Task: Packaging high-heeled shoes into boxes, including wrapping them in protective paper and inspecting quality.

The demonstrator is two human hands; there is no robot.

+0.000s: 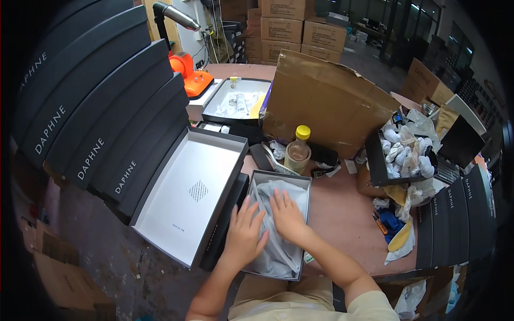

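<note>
In front of me sits an open dark shoe box (306,214) with white tissue paper (270,246) spread inside. What the paper covers is hidden. My left hand (245,235) rests on the tissue by the box's left side, its fingers spread. Farther up the paper, my right hand (288,215) lies with fingers stretched out, touching the tissue. Neither hand grips anything. Just left of the box leans a dark lid (182,192), its white inside facing up with a small striped mark.
Dark shoe boxes (96,123) are stacked at left, and more boxes (455,214) at right. Beyond my box stand a yellow-capped bottle (299,151) and a brown cardboard sheet (326,101). A dark box of crumpled paper (399,155) is at right, above an orange cutter (380,223).
</note>
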